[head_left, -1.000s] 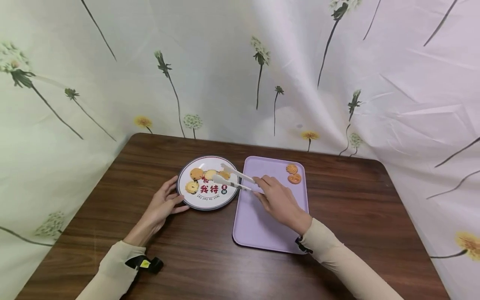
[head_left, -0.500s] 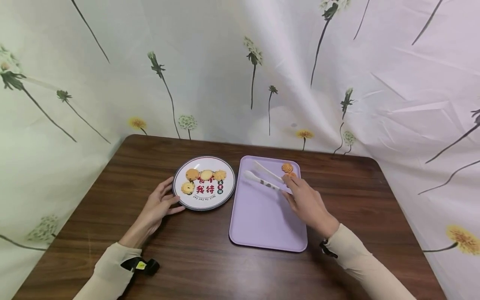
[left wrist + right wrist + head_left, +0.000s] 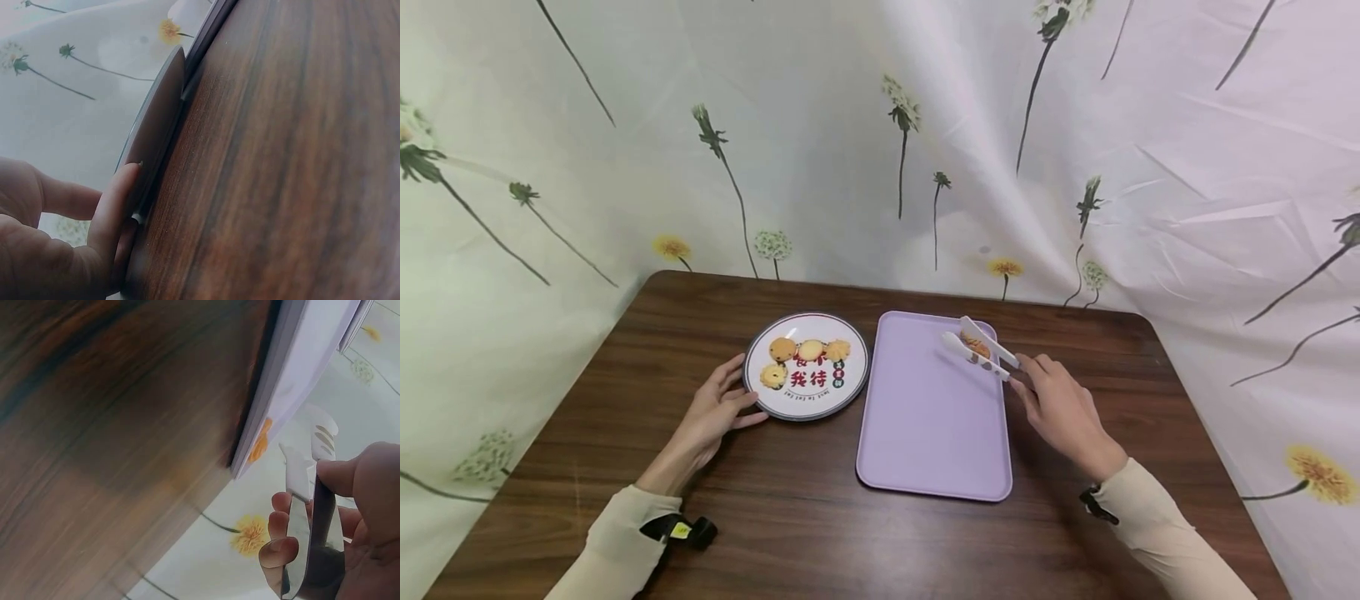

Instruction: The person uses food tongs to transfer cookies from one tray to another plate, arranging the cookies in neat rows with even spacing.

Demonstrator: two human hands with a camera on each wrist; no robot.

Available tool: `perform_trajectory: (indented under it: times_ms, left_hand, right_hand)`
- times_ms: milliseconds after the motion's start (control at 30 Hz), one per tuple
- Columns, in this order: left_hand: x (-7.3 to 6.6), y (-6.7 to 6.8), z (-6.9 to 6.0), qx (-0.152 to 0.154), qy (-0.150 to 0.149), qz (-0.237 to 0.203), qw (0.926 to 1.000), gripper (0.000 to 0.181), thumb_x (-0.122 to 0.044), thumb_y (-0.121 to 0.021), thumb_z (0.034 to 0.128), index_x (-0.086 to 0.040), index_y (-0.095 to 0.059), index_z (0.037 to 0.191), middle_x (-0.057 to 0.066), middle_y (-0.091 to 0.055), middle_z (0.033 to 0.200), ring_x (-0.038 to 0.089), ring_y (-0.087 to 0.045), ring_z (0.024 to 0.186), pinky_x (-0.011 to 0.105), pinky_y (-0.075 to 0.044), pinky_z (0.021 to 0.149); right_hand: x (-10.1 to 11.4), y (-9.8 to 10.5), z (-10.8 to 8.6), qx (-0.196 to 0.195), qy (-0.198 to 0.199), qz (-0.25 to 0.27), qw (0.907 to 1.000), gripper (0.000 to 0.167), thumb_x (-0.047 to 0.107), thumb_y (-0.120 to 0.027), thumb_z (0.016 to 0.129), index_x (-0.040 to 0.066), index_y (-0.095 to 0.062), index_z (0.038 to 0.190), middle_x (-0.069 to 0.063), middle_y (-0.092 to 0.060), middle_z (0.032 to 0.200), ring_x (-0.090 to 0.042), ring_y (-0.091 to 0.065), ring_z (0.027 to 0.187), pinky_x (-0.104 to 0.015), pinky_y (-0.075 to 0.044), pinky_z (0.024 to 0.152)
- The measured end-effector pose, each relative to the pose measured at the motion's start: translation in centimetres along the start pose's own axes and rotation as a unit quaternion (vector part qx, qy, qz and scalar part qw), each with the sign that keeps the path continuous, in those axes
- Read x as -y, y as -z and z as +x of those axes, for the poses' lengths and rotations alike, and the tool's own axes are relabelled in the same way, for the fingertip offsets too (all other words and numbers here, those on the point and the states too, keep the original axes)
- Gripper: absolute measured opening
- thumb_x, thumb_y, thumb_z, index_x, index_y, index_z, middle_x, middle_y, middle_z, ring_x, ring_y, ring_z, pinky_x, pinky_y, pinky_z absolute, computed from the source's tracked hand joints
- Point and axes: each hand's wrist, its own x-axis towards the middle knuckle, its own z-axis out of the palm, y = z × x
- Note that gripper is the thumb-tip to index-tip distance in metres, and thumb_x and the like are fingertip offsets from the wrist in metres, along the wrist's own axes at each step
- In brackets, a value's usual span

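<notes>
My left hand [image 3: 709, 417] holds the left rim of a round white plate [image 3: 811, 402] with a dark edge and red characters. Several pale cookies [image 3: 810, 350] lie on the plate. In the left wrist view, fingers [image 3: 112, 209] touch the plate's edge [image 3: 153, 119]. My right hand [image 3: 1063, 408] grips tongs [image 3: 992, 357] with white tips and metal handles, clearer in the right wrist view [image 3: 312, 519]. The tong tips are spread around brown cookies [image 3: 976, 346] at the far right corner of a purple tray [image 3: 932, 433]; whether they touch is unclear. The tongs partly hide these cookies.
The plate and the tray stand side by side on a dark wooden table [image 3: 790, 517], with a narrow gap between them. Behind the table hangs a pale cloth [image 3: 835, 150] printed with dandelions.
My right hand has carried the tongs right, from over the plate to the brown cookies on the tray. The left hand stays at the plate. The view has shifted slightly.
</notes>
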Motion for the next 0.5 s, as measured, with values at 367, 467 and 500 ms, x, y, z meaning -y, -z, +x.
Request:
perform_trajectory:
  times_ms: [367, 467, 500]
  left_hand:
    - [0.2, 0.1, 0.1, 0.004, -0.005, 0.002, 1.0, 0.079, 0.005, -0.042, 0.1074, -0.016, 0.002, 0.17, 0.022, -0.003, 0.175, 0.045, -0.03, 0.153, 0.028, -0.066, 0.096]
    - [0.2, 0.1, 0.1, 0.003, -0.006, 0.005, 1.0, 0.079, 0.005, -0.042, 0.1073, -0.016, 0.001, 0.17, 0.022, -0.003, 0.175, 0.045, -0.03, 0.153, 0.028, -0.066, 0.096]
    - [0.3, 0.1, 0.1, 0.002, -0.006, 0.005, 1.0, 0.079, 0.005, -0.042, 0.1073, -0.016, 0.001, 0.17, 0.022, -0.003, 0.175, 0.045, -0.031, 0.152, 0.028, -0.066, 0.096]
  right_hand:
    - [-1.0, 0.1, -1.1, -0.008, -0.016, -0.011, 0.9998, 0.04, 0.022, -0.068, 0.101, 0.0, -0.066, 0.134, -0.013, -0.066, 0.103, -0.034, -0.064, 0.09, -0.052, -0.057, 0.057]
    - [-1.3, 0.1, -1.3, -0.005, -0.017, -0.012, 0.9998, 0.04, 0.022, -0.068, 0.101, 0.0, -0.065, 0.135, -0.013, -0.066, 0.104, -0.035, -0.064, 0.092, -0.054, -0.058, 0.058]
    - [-1.4, 0.1, -1.4, -0.004, -0.017, -0.013, 0.9998, 0.04, 0.022, -0.068, 0.101, 0.0, -0.065, 0.135, -0.014, -0.066, 0.104, -0.035, -0.065, 0.092, -0.054, -0.058, 0.058]
